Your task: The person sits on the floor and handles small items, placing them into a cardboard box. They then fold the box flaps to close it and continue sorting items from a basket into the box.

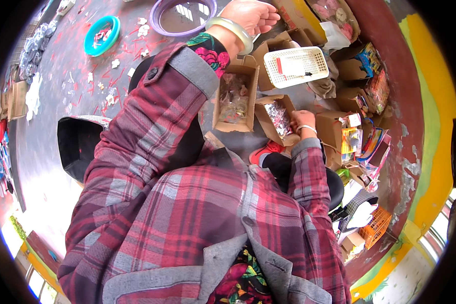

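My left hand (249, 17), with a pale bangle at the wrist, is stretched far forward beside the purple basin (157, 15). Its fingers are curled together, and what they hold, if anything, is hidden. My right hand (304, 120), wearing a thin bracelet, is at the right side of a small cardboard box (269, 127) of shiny small packets (278, 117). Those fingers are bent in at the packets, and I cannot make out what is between them. Left of that box stands a longer cardboard box (250, 81) with clear bags inside.
A cream plastic basket (316, 54) with a red item in it rests over boxes ahead. Several open cartons of coloured goods line the right wall, near an orange crate (375, 228). A teal basin (102, 35) and white scraps (110, 99) lie on the left floor.
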Motion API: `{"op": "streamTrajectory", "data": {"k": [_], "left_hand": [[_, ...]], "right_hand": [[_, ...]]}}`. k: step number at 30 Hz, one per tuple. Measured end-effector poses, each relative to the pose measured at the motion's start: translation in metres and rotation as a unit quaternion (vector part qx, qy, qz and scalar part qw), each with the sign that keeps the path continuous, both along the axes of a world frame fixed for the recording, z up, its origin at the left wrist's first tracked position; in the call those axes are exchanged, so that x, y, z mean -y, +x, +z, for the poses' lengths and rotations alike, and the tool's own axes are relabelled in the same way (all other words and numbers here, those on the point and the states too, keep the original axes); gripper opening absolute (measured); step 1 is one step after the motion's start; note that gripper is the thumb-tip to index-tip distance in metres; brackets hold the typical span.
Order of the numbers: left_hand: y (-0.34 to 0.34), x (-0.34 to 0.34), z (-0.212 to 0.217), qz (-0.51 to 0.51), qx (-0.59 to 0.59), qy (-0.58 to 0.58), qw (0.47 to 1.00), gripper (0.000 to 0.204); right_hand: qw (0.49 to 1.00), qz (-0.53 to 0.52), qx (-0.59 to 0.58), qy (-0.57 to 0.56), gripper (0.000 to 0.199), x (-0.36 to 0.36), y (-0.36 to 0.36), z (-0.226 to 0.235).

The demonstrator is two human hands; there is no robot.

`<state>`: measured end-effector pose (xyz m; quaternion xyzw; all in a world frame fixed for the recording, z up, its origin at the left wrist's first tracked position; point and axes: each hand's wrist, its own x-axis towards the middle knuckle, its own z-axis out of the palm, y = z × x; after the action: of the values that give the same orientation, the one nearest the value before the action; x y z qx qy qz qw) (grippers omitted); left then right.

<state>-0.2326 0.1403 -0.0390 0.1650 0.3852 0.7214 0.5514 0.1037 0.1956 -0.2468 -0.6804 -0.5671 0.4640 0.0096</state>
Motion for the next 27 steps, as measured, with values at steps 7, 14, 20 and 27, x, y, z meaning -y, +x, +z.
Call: {"op": "streamTrajectory", "data": {"k": [7,14,20,27], "left_hand": [[0.001,0.0,0.002,0.0,-0.038,-0.051,0.998,0.011],[0.005,-0.003,0.004,0.017,-0.011,-0.084,0.996,0.013],[0.001,0.001,0.002,0.01,-0.035,-0.054,0.998,0.012],[-0.002,0.001,-0.004,0.029,-0.032,-0.051,0.998,0.013]], "right_hand": [[0.936,0.226,0.241,0.119,0.04,0.032,-0.016,-0.052],[0.966,0.164,0.135,0.149,0.023,0.013,0.008,-0.057],[0.987,0.108,-0.112,0.031,0.014,0.04,-0.076,0.075],[0.974,0.136,-0.179,-0.037,0.013,0.068,-0.131,0.057]]}}
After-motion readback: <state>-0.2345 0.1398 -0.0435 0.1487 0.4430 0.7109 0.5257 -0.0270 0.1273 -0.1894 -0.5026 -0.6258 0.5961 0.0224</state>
